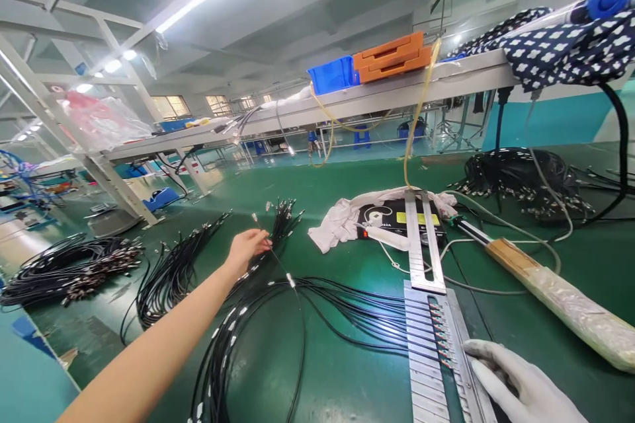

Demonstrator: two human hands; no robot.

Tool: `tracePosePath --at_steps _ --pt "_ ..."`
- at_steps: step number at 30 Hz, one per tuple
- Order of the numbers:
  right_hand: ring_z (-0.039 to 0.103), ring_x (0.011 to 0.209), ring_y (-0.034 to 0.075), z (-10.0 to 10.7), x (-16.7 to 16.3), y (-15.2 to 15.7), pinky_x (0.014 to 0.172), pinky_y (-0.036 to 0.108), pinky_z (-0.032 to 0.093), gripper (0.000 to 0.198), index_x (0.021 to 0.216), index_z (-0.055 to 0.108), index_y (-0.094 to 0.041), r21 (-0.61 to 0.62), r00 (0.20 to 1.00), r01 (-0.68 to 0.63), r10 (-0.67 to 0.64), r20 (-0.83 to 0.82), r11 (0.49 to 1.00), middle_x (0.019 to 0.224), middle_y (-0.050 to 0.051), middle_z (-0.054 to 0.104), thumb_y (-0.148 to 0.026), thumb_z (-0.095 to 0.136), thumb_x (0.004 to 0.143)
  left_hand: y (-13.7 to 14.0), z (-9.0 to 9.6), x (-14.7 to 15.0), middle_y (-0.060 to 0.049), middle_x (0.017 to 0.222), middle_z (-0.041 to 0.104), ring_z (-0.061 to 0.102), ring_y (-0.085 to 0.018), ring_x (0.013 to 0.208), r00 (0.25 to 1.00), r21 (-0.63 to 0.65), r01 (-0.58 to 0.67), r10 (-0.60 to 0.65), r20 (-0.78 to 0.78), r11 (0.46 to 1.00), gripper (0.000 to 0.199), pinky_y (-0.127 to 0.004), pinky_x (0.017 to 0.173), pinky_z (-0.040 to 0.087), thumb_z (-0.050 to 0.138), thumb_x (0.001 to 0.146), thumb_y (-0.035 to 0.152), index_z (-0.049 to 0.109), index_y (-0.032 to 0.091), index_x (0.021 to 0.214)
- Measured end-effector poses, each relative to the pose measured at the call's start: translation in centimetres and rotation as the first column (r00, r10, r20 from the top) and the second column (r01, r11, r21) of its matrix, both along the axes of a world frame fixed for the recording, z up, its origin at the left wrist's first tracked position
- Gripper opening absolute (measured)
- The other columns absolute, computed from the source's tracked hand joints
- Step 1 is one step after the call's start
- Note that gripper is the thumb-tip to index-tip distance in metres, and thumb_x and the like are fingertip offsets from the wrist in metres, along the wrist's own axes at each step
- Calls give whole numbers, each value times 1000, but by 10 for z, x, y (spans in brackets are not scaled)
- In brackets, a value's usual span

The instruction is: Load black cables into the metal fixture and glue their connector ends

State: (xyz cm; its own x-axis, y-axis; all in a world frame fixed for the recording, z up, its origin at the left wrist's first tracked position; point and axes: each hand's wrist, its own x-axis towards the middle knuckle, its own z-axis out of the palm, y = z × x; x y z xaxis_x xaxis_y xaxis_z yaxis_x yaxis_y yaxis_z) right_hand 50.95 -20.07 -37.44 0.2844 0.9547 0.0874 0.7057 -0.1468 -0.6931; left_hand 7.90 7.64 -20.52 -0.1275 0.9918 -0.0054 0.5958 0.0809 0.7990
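Observation:
My bare left hand (248, 247) pinches a thin black cable (280, 263) near its end, above the green tabletop. A white tag (290, 280) sits on that cable, which curves down toward the front. My right hand (516, 380), in a white glove, has its curled fingertips against the right edge of a slotted metal jig (426, 390). Several black cables lie side by side in the jig's upper slots, their coloured wire ends (439, 327) showing along its middle gap. From the jig they run left into a looped cable bundle (218, 350) with white tags.
Further left lie another cable bundle (171, 274) and a coiled one (84, 268). Behind the jig are a metal frame (421, 244), a white cloth (337, 225) and a black box (389, 217). A wrapped handle tool (560, 297) lies right; black cables (516, 175) are piled beyond.

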Motion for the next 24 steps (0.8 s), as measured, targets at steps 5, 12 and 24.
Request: tracePosePath --at_steps 5,12,24 --pt "65 107 28 22 -15 -6 96 43 55 46 109 72 -28 -71 998 -12 7 -69 997 118 5 69 -62 48 88 -45 77 37 9 53 31 26 1 41 948 41 279 -282 150 959 27 -9 46 26 35 102 31 54 12 98" --pt "62 104 24 53 -26 -10 98 43 50 38 112 66 -21 -59 970 -30 15 -242 998 115 8 67 -48 46 95 -128 60 122 2 64 53 48 -6 61 409 -322 848 -906 -105 421 32 -12 55 37 57 91 40 70 13 80" --pt "64 88 17 59 -8 4 83 30 52 30 105 67 -16 14 927 4 2 -374 1000 99 5 70 -38 48 95 -184 -99 144 -5 104 61 56 -16 93 293 56 953 -852 -434 299 21 -27 83 49 43 99 22 55 22 117"
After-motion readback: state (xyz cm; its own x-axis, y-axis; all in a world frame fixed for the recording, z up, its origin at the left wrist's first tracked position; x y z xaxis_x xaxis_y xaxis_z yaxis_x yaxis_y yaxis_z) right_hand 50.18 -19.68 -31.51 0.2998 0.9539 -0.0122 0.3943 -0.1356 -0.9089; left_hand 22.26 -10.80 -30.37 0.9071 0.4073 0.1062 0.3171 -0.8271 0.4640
